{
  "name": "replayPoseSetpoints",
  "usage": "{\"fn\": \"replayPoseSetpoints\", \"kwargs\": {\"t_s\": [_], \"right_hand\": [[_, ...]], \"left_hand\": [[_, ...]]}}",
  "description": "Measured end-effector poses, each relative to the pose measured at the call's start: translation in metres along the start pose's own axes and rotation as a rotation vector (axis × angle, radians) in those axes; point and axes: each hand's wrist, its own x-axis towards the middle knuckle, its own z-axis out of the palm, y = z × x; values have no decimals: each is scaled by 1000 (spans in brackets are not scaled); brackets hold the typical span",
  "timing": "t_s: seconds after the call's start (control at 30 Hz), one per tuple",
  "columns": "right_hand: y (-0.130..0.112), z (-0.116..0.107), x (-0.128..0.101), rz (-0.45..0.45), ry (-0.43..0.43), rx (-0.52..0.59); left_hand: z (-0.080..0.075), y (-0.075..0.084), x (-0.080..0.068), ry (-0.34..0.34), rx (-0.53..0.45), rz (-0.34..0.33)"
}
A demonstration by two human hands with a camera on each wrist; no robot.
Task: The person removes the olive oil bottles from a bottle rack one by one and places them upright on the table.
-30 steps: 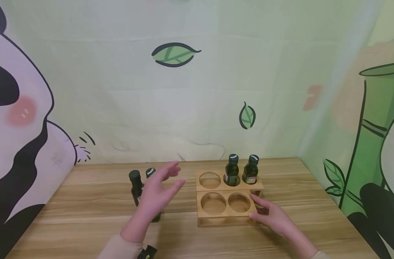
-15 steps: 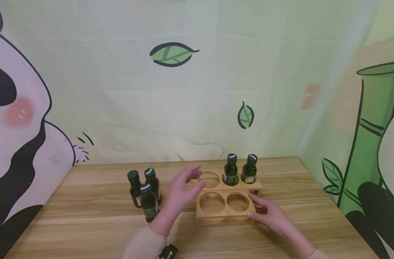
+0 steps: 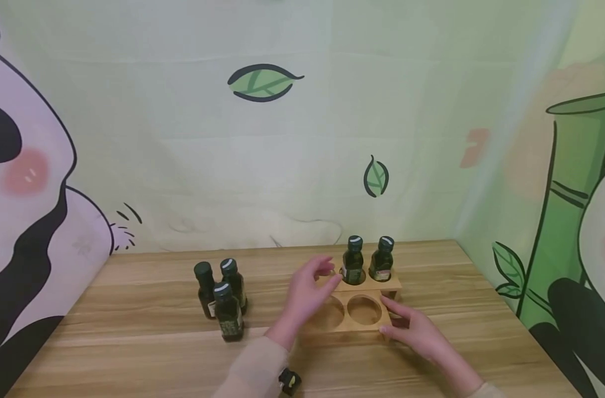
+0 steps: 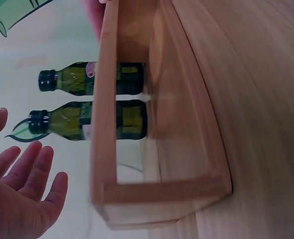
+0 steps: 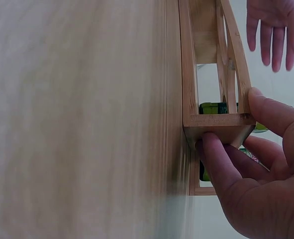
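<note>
My right hand (image 3: 416, 330) grips the near right corner of the wooden rack (image 3: 364, 309) on the table (image 3: 133, 342), while my left hand (image 3: 309, 293) hovers open-fingered over its empty holes, beside two seated bottles (image 3: 353, 261). Next, likely fetching a loose bottle (image 3: 227, 310).

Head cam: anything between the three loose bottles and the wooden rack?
Only the left hand and its forearm, over the wooden rack left edge; otherwise bare table beside the three loose bottles.
</note>
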Motion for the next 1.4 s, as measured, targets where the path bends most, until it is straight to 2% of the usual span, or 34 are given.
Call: {"fn": "replayPoseSetpoints", "kwargs": {"t_s": [0.23, 0.57, 0.83, 1.23, 1.4], "right_hand": [[2, 0, 1, -12, 11, -19], [1, 0, 1, -2, 7, -11], [1, 0, 1, 12, 17, -8], [1, -2, 0, -7, -6, -3], [1, -2, 0, 2, -13, 11]], "left_hand": [[17, -2, 12, 28, 21, -6], [31, 1, 31, 46, 83, -77], [38, -1, 41, 62, 31, -97], [45, 7, 56, 56, -60, -187], [47, 10, 58, 47, -72, -180]]}}
